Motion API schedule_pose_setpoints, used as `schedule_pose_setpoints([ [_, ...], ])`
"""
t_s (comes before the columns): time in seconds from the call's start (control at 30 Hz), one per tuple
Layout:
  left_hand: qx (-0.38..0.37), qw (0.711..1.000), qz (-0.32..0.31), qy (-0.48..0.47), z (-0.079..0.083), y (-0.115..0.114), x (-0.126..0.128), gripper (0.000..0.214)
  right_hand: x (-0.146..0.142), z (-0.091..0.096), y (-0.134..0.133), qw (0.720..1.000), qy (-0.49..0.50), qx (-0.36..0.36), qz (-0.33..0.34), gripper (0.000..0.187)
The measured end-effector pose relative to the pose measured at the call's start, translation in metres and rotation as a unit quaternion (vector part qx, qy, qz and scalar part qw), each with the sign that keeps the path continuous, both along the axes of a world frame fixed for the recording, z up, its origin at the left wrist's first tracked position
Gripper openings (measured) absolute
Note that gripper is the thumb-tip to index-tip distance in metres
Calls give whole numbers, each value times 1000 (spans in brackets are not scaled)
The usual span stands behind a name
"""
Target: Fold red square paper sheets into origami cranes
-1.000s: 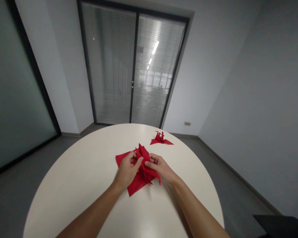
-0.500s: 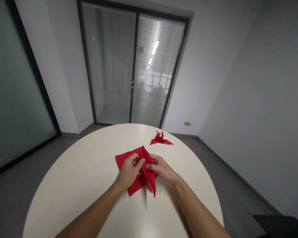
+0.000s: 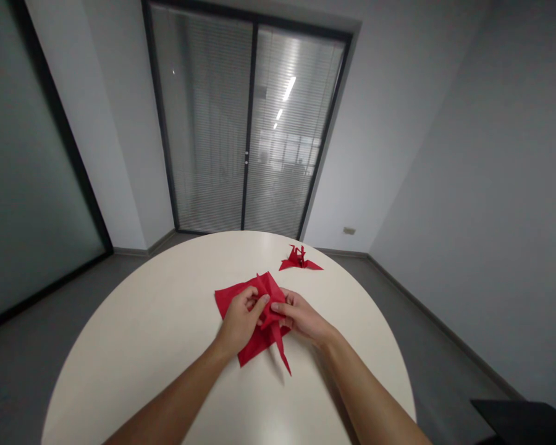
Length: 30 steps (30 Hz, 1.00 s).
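Observation:
Between my hands is a piece of red folded paper (image 3: 272, 289), with a narrow point hanging down toward me. My left hand (image 3: 240, 316) pinches its left side with curled thumb and fingers. On the right side, my right hand (image 3: 302, 314) has its thumb on top and its fingers behind the paper. A flat red sheet (image 3: 227, 298) lies under the held paper, its left and lower corners showing. Fingers cover part of the folds. Beyond my hands stand red origami cranes (image 3: 301, 259), close together; their exact number is hard to make out.
A round cream table (image 3: 134, 346) carries everything. Past its far edge are glass doors with blinds (image 3: 213, 154). A black object (image 3: 523, 420) juts in at the lower right, beside the table.
The right flap of the held paper has been folded or turned, so a thin point now sticks out below. Both hands stay in nearly the same place.

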<state>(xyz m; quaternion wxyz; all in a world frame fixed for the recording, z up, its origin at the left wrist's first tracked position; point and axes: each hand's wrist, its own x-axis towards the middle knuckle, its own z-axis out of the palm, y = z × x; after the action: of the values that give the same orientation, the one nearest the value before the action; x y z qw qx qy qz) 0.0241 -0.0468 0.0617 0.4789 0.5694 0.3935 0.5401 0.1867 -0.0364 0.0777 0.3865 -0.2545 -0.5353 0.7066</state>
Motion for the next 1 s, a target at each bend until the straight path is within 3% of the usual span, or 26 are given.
schedule_pose_setpoints([
  [0.17, -11, 1000, 5, -12, -7, 3, -1, 29, 2, 6, -6, 999, -3, -14, 50, 38],
  [0.3, -10, 999, -3, -41, -14, 9, -2, 33, 3, -3, -2, 1000, -16, -21, -2, 40],
  [0.5, -4, 998, 54, -34, -12, 7, -3, 34, 5, -11, 2, 995, -41, -15, -90, 37],
  [0.77, 4, 997, 81, 12, -14, 7, -2, 33, 3, -11, 3, 996, -13, -28, -80, 32],
  [1.0, 20, 997, 65, 32, -13, 5, -2, 32, 4, -3, 0, 997, -16, -73, -14, 26],
])
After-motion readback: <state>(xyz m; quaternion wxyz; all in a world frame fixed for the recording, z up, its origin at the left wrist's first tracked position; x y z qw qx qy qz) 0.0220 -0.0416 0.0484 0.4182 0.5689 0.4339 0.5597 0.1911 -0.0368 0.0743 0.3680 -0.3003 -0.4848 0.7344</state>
